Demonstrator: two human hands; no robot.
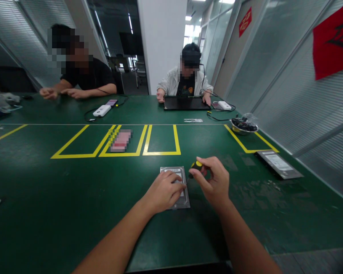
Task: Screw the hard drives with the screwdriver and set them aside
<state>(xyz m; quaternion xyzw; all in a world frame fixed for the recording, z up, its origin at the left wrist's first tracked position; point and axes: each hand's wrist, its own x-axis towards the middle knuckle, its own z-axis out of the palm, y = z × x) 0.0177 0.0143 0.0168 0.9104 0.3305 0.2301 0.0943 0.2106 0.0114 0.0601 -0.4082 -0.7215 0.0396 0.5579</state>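
Observation:
A silver hard drive (185, 201) with a white label lies flat on the green table in front of me. My left hand (167, 189) is over it, fingers curled and holding it down, with fingertips near its right edge. The hand covers much of the label. In my right hand (215, 179) is a short yellow and black screwdriver (197, 165), pinched between thumb and fingers. Its thin shaft slants down to the drive's right edge, close to my left fingertips. Whether the tip sits in a screw I cannot tell.
A second hard drive (278, 164) lies at the right, with small loose screws (273, 185) nearby. A metal bowl (244, 127) holds dark parts. Yellow tape (161, 153) marks the green table (74, 198). Across it sit two people, one holding a black panel (187, 103).

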